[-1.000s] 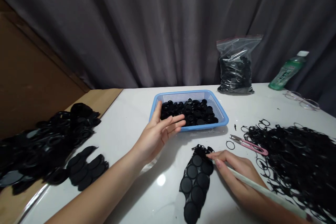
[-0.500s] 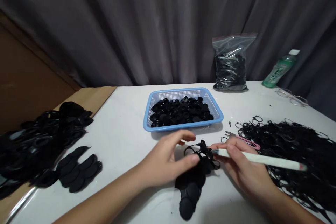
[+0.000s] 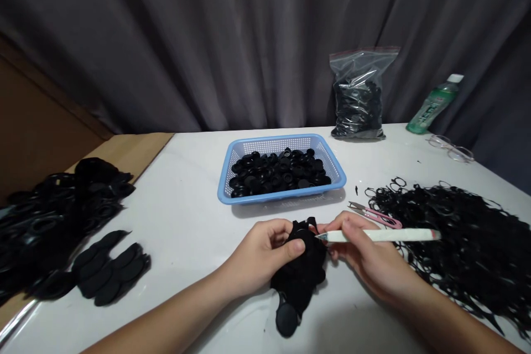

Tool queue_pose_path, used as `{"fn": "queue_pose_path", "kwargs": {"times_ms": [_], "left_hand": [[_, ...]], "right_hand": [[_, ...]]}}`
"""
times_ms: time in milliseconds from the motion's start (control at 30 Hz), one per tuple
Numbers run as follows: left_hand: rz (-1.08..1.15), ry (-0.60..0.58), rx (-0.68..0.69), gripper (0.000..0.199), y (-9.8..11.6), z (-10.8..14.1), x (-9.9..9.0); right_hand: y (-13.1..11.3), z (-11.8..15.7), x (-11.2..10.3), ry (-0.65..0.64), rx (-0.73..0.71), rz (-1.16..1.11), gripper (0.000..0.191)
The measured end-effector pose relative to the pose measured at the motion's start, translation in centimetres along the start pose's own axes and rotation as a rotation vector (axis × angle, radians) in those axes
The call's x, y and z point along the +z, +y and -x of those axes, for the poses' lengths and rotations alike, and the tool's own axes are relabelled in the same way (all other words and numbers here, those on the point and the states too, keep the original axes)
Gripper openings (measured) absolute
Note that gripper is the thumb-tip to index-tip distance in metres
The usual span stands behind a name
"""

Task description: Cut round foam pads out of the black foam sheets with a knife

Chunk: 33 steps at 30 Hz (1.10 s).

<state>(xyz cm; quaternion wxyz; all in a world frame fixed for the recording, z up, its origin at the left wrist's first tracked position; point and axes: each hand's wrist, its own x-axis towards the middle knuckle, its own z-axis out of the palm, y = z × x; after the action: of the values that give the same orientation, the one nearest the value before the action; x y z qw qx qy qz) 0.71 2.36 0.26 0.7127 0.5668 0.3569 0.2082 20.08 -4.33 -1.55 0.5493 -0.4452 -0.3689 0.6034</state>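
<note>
My left hand pinches a black sheet of joined round rubber pieces between thumb and fingers. The sheet hangs toward me, with one disc at its lower end near the tabletop. In my right hand lies a white pen-like tool with a reddish end. Its dark tip points left and meets the upper part of the black sheet. The right fingertips are close behind the sheet's right edge, partly hidden by it.
A blue basket of black round parts stands ahead. Pink-handled thread snips lie beside a heap of black ring scraps at right. Black sheets pile up at left. Behind are a zip bag, a green bottle and glasses.
The left thumb and fingers have closed onto the black sheet. The pen-like tool has moved left, its tip now over the sheet. The whole view has shifted slightly.
</note>
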Motion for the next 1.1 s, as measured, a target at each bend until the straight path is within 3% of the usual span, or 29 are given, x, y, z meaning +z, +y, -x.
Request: {"fn": "queue_pose_path", "kwargs": {"times_ms": [367, 600, 767, 867, 967, 1033, 1100], "left_hand": [[0.020, 0.010, -0.029, 0.033, -0.1, -0.1, 0.0], [-0.120, 0.067, 0.057, 0.025, -0.4, -0.1, 0.5], [-0.230, 0.078, 0.139, 0.021, -0.3, 0.0, 0.9], [-0.152, -0.060, 0.140, 0.030, -0.4, 0.4, 0.9], [0.110, -0.201, 0.083, 0.036, -0.5, 0.6, 1.1], [0.326, -0.217, 0.017, 0.041, -0.5, 0.6, 1.3], [0.379, -0.152, 0.008, 0.047, -0.4, 0.5, 1.5]], "right_hand": [[-0.5, 0.1, -0.2, -0.014, -0.064, 0.296, 0.033], [-0.5, 0.6, 0.1, -0.011, -0.198, 0.582, 0.025], [0.3, 0.8, 0.2, -0.040, -0.405, 0.864, 0.016], [0.5, 0.5, 0.0, -0.008, -0.475, 0.950, 0.016], [0.6, 0.3, -0.2, 0.033, -0.459, 0.982, 0.016], [0.7, 0.3, -0.2, 0.036, -0.420, 0.960, 0.016], [0.7, 0.5, -0.1, 0.010, -0.407, 0.930, 0.016]]}}
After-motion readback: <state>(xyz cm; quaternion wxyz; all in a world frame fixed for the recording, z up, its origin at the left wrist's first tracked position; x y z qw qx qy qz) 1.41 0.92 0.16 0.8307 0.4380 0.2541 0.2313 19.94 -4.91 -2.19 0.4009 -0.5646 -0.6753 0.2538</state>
